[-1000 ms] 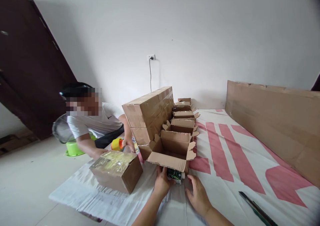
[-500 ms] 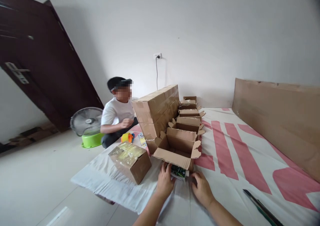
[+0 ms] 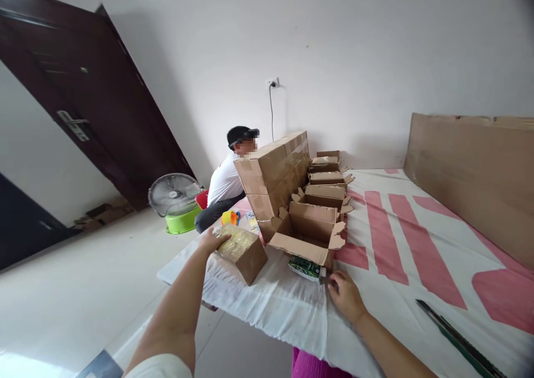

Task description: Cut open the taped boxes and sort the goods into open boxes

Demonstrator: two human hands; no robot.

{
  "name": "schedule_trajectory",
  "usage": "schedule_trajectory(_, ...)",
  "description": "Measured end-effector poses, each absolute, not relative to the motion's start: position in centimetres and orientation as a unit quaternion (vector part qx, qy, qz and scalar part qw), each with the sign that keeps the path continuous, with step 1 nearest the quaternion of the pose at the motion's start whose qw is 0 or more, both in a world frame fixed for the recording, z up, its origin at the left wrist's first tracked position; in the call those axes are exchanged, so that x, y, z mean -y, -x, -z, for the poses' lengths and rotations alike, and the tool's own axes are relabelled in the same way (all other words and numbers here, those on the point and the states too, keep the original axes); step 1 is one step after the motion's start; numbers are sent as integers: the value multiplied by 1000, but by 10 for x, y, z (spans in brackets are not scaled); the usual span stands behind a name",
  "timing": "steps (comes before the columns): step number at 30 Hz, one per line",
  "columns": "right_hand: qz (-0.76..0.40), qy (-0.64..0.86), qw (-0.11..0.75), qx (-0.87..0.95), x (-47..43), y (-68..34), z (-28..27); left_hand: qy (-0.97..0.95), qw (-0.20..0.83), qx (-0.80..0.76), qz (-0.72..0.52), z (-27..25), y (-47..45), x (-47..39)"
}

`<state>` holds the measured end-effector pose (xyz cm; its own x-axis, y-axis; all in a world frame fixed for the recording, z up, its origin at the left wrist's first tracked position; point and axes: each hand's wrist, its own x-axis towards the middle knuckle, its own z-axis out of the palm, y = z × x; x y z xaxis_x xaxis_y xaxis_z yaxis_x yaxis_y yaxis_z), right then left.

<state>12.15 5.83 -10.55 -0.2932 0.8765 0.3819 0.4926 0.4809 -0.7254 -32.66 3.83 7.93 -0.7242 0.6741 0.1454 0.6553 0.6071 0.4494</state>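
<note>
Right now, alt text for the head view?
The left hand rests on a taped cardboard box; the right hand is beside a green carton in front of an open box. A co-worker is by stacked cardboard boxes.

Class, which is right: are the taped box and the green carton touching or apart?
Apart. The head view shows a strip of white cloth between the taped box and the green carton.

From our head we look forward and down, our left hand (image 3: 213,240) and right hand (image 3: 344,295) near below, the cloth (image 3: 275,297) around them, the wall (image 3: 354,60) beyond.
</note>
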Motion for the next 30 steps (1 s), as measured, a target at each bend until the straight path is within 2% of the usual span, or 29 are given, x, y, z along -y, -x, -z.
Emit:
schedule_trajectory(10, -280, 436, 406, 753, -55, -122, 99, -439, 98, -879, -155, -66, 320, 15)
schedule_trajectory(18, -372, 434, 447, 688, -52, -119, 91, -487, 171, -846, -133, -47, 197, 78)
schedule_trajectory(24, -431, 501, 500, 560, -58, -164, 82, -540, 238, -756, -283, -18, 81, 87)
schedule_trajectory(28, -393, 556, 519, 517, -50, -240, 70, -565, 301, -664, -386, -6, 36, 78)
schedule_trajectory(30, -352, 588, 505, 525, -41, -278, 66, -579, 283, -632, -431, -5, 24, 72)
